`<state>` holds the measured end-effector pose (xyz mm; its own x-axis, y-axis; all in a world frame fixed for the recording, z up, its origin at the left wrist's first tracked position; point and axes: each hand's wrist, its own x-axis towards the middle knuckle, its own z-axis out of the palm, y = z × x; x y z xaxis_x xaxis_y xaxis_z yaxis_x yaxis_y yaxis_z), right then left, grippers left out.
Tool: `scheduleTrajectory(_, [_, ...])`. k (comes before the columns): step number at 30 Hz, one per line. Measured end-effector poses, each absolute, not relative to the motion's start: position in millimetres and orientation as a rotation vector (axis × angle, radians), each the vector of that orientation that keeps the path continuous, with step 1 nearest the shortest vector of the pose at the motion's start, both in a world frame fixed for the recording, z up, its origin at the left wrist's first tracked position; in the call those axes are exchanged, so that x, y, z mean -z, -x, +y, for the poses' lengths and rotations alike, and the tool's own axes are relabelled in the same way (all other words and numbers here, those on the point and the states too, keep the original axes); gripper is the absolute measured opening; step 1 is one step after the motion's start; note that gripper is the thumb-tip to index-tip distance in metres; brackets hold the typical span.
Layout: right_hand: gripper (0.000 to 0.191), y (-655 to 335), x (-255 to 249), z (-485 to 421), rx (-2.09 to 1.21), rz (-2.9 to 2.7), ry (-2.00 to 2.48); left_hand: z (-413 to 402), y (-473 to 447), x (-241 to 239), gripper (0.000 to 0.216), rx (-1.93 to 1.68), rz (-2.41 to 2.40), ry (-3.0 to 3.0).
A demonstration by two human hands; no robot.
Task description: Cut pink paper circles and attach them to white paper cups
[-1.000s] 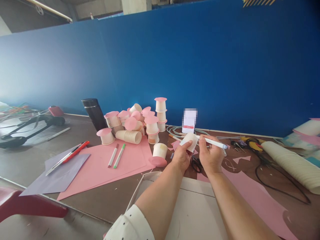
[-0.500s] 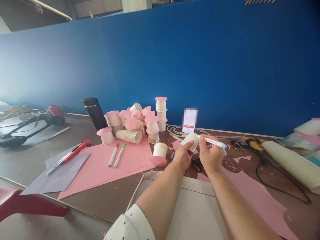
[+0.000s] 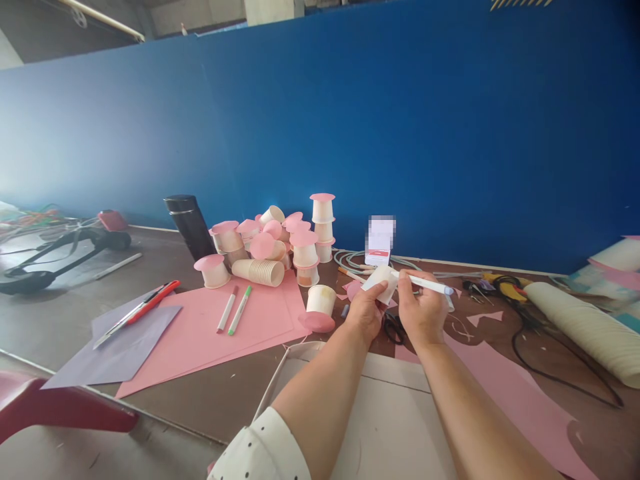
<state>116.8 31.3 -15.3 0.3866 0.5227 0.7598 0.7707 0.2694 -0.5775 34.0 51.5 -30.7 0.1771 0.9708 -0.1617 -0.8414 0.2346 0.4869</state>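
A white paper cup (image 3: 381, 283) is held tilted in my left hand (image 3: 369, 312), its fingers closed round the side. My right hand (image 3: 424, 312) grips a white marker (image 3: 430, 285) with a pale blue end, and the marker's tip meets the cup's wall or sits very close to it. What the tip touches is too small to make out. Behind the cup a pink paper disc (image 3: 354, 289) lies partly hidden. Left of my left hand rests a cup (image 3: 321, 300) with a pink disc on its lower end.
Several cups with pink discs (image 3: 305, 256) are piled and stacked at the back, beside a black bottle (image 3: 187, 223). Pink sheets (image 3: 200, 340), two markers (image 3: 234, 311) and a red utility knife (image 3: 147, 305) lie left. A phone (image 3: 379, 240), scissors (image 3: 394, 328) and a long cup stack (image 3: 583, 330) are also there.
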Motion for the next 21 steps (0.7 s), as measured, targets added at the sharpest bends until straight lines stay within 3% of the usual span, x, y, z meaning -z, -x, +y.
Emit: scheduleTrajectory(21, [0.026, -116.0, 15.1, 30.3, 0.226, -1.277, 1.422, 51.0, -33.2, 28.9, 0.030, -1.314, 0.504, -0.309])
